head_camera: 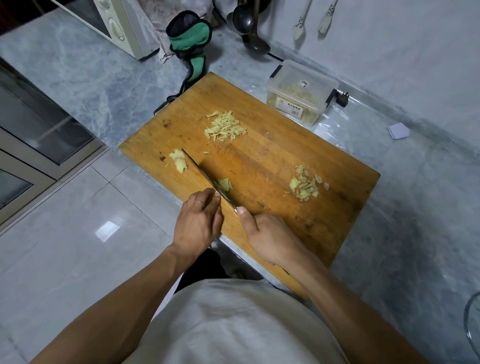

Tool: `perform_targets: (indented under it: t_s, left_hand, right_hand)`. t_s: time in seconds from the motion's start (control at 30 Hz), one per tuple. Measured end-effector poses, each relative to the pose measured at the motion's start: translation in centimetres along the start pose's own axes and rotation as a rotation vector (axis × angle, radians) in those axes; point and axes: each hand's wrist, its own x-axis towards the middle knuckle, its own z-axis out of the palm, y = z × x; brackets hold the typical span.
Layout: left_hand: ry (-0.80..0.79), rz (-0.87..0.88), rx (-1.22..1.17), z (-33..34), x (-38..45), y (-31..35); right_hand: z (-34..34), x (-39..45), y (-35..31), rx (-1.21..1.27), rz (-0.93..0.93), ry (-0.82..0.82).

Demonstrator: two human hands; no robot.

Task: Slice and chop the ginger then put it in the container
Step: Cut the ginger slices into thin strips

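A wooden cutting board [277, 161] lies on the grey counter. My right hand [269, 236] grips the handle of a knife [205, 176] whose blade stands edge-down on the board. My left hand [197, 221] has its fingertips at the blade, beside a small bunch of ginger slices [224, 184] on the blade's right side. A ginger chunk [178, 160] lies left of the blade. A pile of ginger strips [225, 126] sits at the board's far side, and a heap of ginger peel and scraps [305, 183] at the right. The clear plastic container [300, 93] behind the board holds some ginger.
A microwave [108, 10] stands at the back left, with a green and black oven mitt [192, 39] beside it. Ladles [244, 20] hang on the wall. A plug [341, 99] lies behind the container. A glass bowl rim [478, 326] shows at the right edge.
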Motion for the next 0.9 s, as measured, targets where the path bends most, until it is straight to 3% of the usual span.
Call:
perform_targets:
  t_s: [0.9]
  left_hand:
    - [0.003,-0.071,-0.099,0.31,0.01,0.05]
  right_hand:
    - [0.76,-0.23,0.44,-0.041,-0.023,0.01]
